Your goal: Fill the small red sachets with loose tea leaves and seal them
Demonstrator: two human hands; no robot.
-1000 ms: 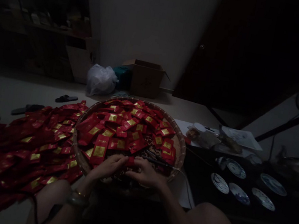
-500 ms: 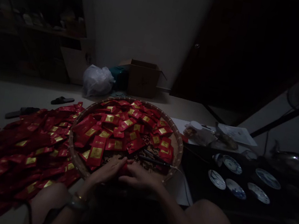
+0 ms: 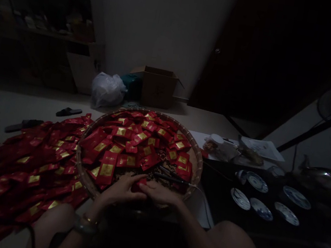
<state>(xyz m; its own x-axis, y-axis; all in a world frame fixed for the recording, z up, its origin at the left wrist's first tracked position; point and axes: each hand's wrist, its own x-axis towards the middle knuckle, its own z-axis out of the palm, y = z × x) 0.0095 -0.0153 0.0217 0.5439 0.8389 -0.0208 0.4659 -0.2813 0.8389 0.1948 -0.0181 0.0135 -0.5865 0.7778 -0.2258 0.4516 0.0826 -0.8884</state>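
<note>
A round woven basket in front of me holds many red packets with gold labels over loose dark leaves. Both hands meet at its near rim. My left hand and my right hand pinch one small red packet between their fingertips. A bracelet sits on my left wrist. Dark scissors lie in the basket just beyond my right hand.
A large heap of red packets covers the floor to the left. Several blue-and-white saucers sit on a dark tray at right. A cardboard box, white plastic bag and slippers lie further back. My knees are in the foreground.
Both hands have drawn a little closer to me over the basket's near rim, still holding the small red packet. The view has shifted slightly.
</note>
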